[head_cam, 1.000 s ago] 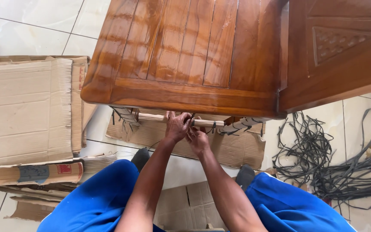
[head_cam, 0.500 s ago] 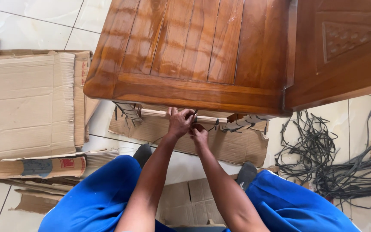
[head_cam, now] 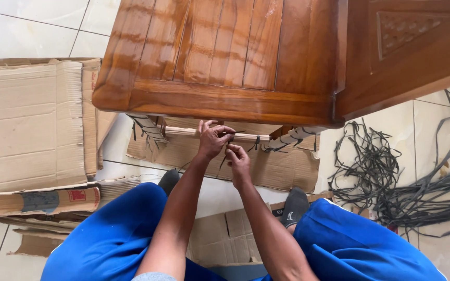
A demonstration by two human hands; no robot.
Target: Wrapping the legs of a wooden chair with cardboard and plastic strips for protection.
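A glossy brown wooden table (head_cam: 220, 99) stands in front of me, its near edge just above my hands. Under that edge runs a pale wooden rail (head_cam: 183, 131) wrapped with cardboard and bound by thin black straps (head_cam: 257, 143). My left hand (head_cam: 212, 138) rests against the rail, fingers closed around a black strap. My right hand (head_cam: 238, 158) sits just below and to the right, pinching the same strap where it hangs down. Both forearms reach forward between my blue-trousered knees.
Flattened cardboard sheets (head_cam: 27, 125) lie on the white tiled floor at left, and more cardboard (head_cam: 282, 171) under the table. A tangle of loose black straps (head_cam: 407, 192) covers the floor at right. A carved wooden panel (head_cam: 407, 47) adjoins the table's right side.
My right hand has dropped slightly down and away from the rail, drawing the strap with it. The left hand stays at the rail. The view shifted a little.
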